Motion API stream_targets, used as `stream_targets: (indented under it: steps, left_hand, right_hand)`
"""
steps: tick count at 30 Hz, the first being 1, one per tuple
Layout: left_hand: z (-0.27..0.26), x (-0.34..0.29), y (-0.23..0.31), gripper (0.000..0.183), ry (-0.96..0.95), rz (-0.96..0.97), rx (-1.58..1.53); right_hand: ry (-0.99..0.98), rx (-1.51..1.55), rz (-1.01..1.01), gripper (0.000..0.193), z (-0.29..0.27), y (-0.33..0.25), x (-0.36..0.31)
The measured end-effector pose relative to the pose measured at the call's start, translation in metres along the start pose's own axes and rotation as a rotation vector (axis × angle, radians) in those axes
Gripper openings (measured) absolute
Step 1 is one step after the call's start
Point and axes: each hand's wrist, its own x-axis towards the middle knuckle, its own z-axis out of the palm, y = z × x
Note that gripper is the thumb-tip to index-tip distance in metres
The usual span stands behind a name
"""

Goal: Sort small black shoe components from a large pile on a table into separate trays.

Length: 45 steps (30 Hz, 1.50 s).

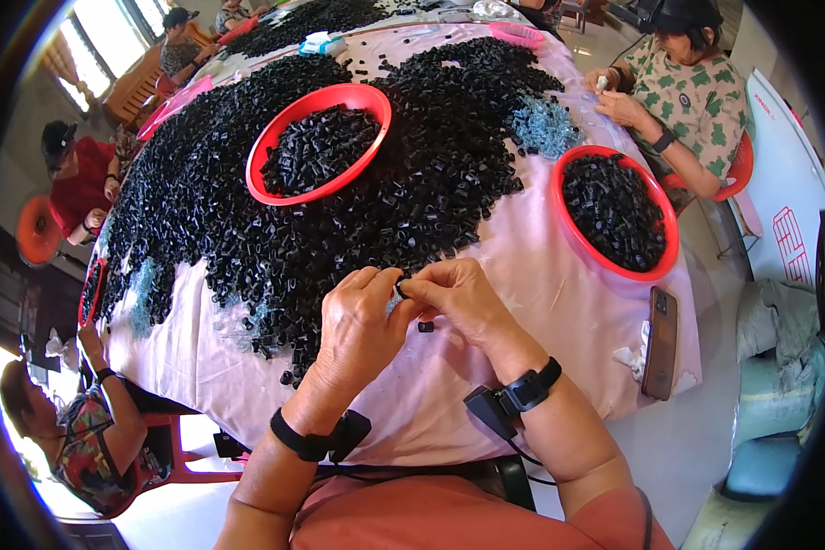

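Nearest me, a boxy black device (350, 434) strapped to the left wrist and its twin (490, 412) on the right wrist sit short of the black heap (440, 188), set well back, probably to leave the fingers free. At the heap's near edge, the left hand (362, 316) and right hand (463, 298) meet, the fingers of both pinching a small black piece (401, 287), gripped from two sides, I judge, to steady something so little; much of it is hidden from me. A loose black piece (425, 327) lies just off the heap's near edge, on the pink-covered table (541, 357). Right of the heap and nearer me, a phone (660, 344) and crumpled white tissue (631, 360) lie by the cloth's edge, seemingly parked out of the hands' path. Right of the heap, a red basin (640, 274) full of black parts (614, 211) stands handily close; a second red basin (383, 115), sunk in the heap's middle, blocks a straight reach across. Translucent blue bits (544, 126) fringe the heap's right side. Beyond them, a co-worker (687, 101) fingers a pale object (601, 82); at the heap's far edge, I make out a blue-and-white packet (321, 43) and pink basket (517, 35)
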Motion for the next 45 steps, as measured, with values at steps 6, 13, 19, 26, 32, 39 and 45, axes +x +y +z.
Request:
stream_targets:
  steps: [6,13,19,26,32,39,45]
  left_hand:
    - [0.002,-0.001,-0.002,0.033,0.101,0.004,-0.114]
    - [0.0,-0.001,-0.001,0.037,0.109,0.048,-0.076]
    - [0.0,0.0,0.003,0.035,0.107,-0.004,-0.074]
    - [-0.001,0.002,0.003,0.031,0.108,0.057,-0.002]
    - [0.001,0.001,0.002,0.034,0.08,0.004,-0.069]
    - [-0.007,-0.001,0.0,0.021,0.026,-0.128,-0.27]
    - [-0.017,0.002,-0.005,0.015,-0.085,-0.283,-0.471]
  right_hand:
    - [-0.132,0.19,0.107,0.029,-0.002,0.001,0.001]
    - [-0.15,0.315,0.175,0.025,-0.007,0.008,0.003]
    - [-0.13,0.334,0.179,0.024,-0.006,0.007,0.004]
    - [-0.109,0.324,0.169,0.025,-0.005,0.008,0.004]
    - [-0.1,0.359,0.176,0.025,-0.004,0.008,0.005]
    - [-0.173,0.35,0.152,0.027,-0.007,0.006,0.004]
    - [-0.24,0.32,0.159,0.028,-0.006,0.005,0.003]
